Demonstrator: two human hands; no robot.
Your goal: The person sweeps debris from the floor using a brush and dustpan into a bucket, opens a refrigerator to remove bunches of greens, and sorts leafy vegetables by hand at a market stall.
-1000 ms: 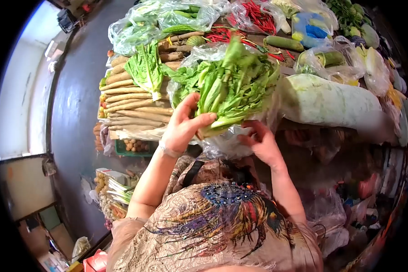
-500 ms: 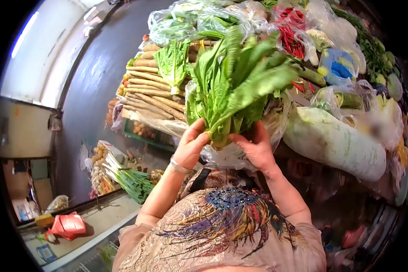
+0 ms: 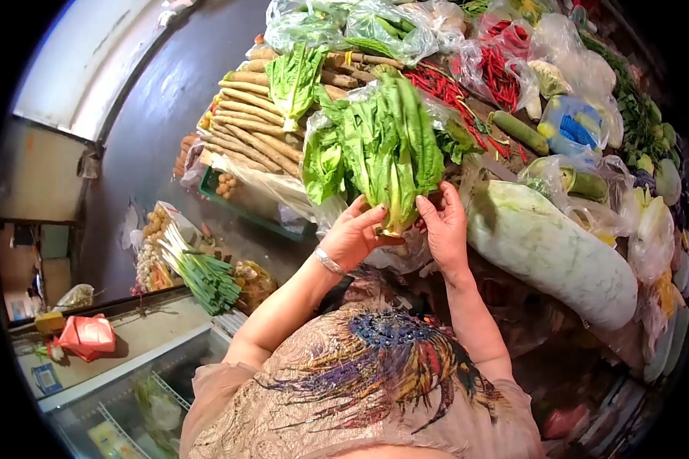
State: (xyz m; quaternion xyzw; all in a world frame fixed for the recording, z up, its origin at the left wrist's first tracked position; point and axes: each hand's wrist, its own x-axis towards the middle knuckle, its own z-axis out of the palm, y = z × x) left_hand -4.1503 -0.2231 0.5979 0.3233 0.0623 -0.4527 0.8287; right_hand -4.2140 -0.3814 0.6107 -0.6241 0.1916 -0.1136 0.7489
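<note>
A head of leafy green lettuce (image 3: 394, 157) lies with its leaves pointing away from me and its pale cut base toward me. My left hand (image 3: 356, 233), with a bracelet at the wrist, is closed around the left side of that base, thumb on top. On the other side, my right hand (image 3: 445, 226) grips the lower leaves by their edge, its thumb toward the base and some fingers hidden behind. More lettuce (image 3: 323, 164) in clear plastic shows beside and under this head. A smaller lettuce head (image 3: 294, 84) rests on long brown roots (image 3: 245, 126) to the left.
A large pale winter melon (image 3: 551, 249) lies right of my hands. Red chillies (image 3: 500, 80) and bagged green vegetables (image 3: 386, 30) sit farther back. Green onions (image 3: 199, 271) are at lower left, near a glass-topped case (image 3: 130, 413) and a red plastic bag (image 3: 86, 336).
The lettuce leaves, spread and blurred before, now lie together and still. Both hands remain at its base, the right one turned more upright. The view has shifted slightly.
</note>
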